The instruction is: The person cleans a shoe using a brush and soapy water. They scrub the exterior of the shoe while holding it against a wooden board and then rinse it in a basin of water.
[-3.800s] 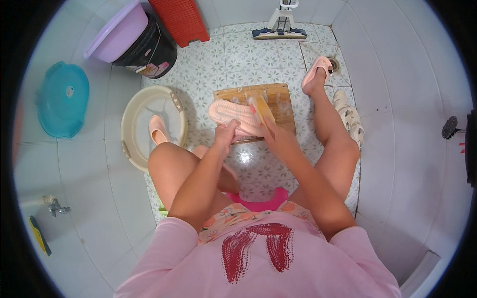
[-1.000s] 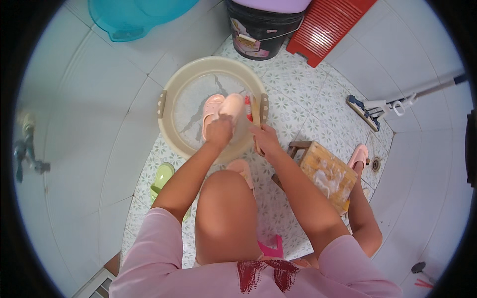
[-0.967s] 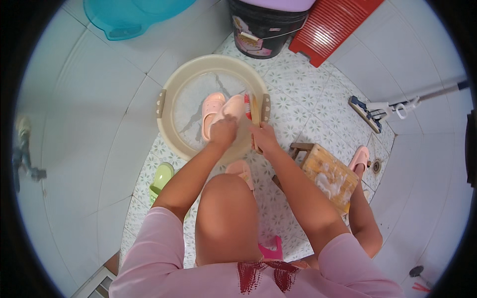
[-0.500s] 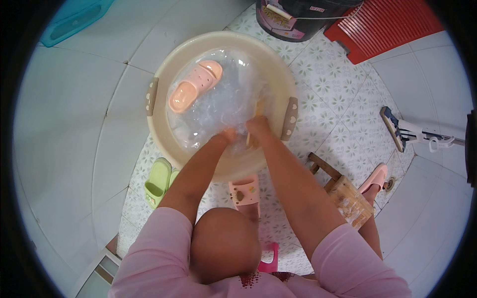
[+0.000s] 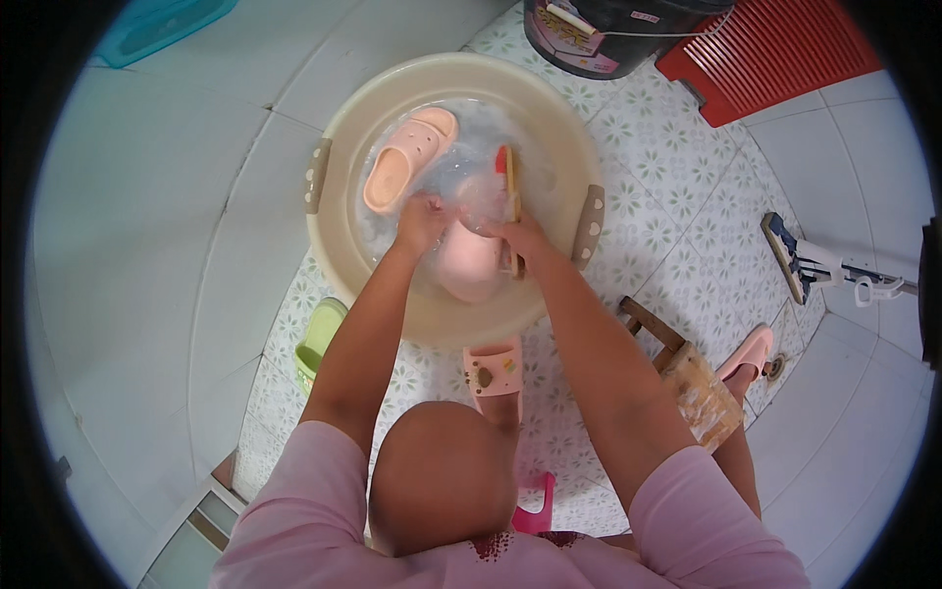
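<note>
In a large cream basin [image 5: 329, 245] of cloudy, sudsy water, a pink clog [image 5: 469, 263] lies toe toward me, its far part blurred by water. My left hand [image 5: 422, 224] grips this clog along its left side. My right hand [image 5: 522, 238] is closed round a scrubbing brush [image 5: 512, 187] with a yellowish handle and red bristles. The brush stands lengthwise along the clog's right side, and the right fingers reach against the clog too. A second pink clog [image 5: 410, 157] floats at the basin's far left, touched by neither hand.
A black bucket [image 5: 589, 44] and a red ridged washboard [image 5: 775, 59] stand beyond the basin. Right of me are a wooden stool [image 5: 702, 398] and a floor squeegee [image 5: 790, 257]. Green slippers [image 5: 319, 339] lie left of the basin. A tiled wall [image 5: 137, 226] rises on the left.
Both hands have come up from the water, bringing the pink clog and the brush into sight. The left hand has moved farther away. The floating clog sits slightly right in view.
</note>
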Motion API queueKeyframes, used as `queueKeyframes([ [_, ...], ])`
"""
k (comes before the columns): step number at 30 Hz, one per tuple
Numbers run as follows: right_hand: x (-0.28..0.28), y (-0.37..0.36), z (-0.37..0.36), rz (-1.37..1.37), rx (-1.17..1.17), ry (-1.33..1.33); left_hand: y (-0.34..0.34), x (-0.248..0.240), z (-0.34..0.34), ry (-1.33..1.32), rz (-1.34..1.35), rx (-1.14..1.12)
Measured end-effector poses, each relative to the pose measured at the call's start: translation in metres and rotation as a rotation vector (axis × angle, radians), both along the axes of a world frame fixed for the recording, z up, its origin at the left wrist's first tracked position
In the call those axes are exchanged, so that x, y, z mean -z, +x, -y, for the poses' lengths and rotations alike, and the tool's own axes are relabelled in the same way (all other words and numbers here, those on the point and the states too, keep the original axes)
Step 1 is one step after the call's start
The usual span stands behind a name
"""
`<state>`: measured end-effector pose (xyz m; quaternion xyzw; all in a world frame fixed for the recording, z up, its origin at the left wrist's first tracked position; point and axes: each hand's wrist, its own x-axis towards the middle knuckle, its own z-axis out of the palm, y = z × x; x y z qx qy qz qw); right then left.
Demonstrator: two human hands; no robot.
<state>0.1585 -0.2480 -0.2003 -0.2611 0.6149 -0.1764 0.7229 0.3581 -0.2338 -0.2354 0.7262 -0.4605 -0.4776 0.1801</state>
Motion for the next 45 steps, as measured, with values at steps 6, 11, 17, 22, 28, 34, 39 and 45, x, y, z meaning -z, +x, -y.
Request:
queueKeyframes([
  [6, 0.002, 0.005, -0.018, 0.210, -0.053, 0.126, 0.004, -0.016, -0.030, 0.280, -0.874, -0.374],
  [11, 0.002, 0.007, -0.029, 0.282, -0.027, 0.235, 0.001, -0.041, -0.038, 0.292, -0.662, -0.396],
  [17, -0.006, 0.008, -0.029, 0.271, -0.012, 0.227, -0.006, -0.045, -0.032, 0.076, -0.588, -0.467],
  [22, -0.016, 0.011, -0.028, 0.267, -0.036, 0.096, -0.003, -0.043, -0.020, -0.134, -0.394, -0.261],
  [28, 0.013, 0.025, -0.017, 0.081, 0.360, 0.122, -0.020, -0.070, -0.045, -0.116, -0.516, -0.097],
  [34, 0.032, 0.020, -0.006, -0.426, 0.062, -0.022, -0.024, -0.001, -0.044, -0.068, 0.073, 0.124],
  [39, 0.071, 0.031, -0.021, -0.759, -0.174, -0.314, 0.011, 0.109, -0.079, -0.025, 0.362, 0.285],
  [45, 0.151, -0.018, -0.006, -0.454, 0.029, 0.129, -0.012, 0.080, -0.046, 0.158, -0.432, -0.143],
])
